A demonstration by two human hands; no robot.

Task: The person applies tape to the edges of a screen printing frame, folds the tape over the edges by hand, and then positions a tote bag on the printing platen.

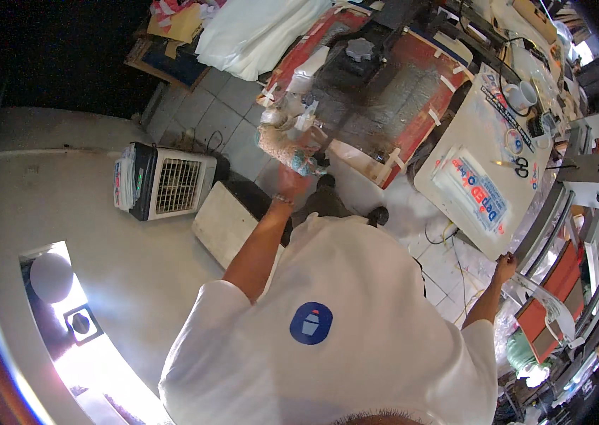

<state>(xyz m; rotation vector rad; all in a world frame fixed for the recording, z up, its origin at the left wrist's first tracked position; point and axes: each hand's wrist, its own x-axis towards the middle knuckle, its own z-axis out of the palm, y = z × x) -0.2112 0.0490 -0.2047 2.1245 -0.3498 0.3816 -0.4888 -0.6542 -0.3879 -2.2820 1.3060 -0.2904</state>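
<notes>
My left hand, with a bracelet at the wrist, is smeared by motion. It reaches to the near end of a lumpy, pale patterned bundle with teal at its tip. Whether the hand grips that bundle I cannot tell. Above it lies a red-framed panel with a dark, shiny middle and strips of white tape at its edges. Out to the right, my right hand is closed at the near corner of a white tabletop. What its fingers hold, if anything, is hidden.
Black-handled scissors, a white mug and printed sheets lie on the white tabletop. Grey machinery stands at the far right. An air cooler and a pale box are on my left; cables trail over floor tiles.
</notes>
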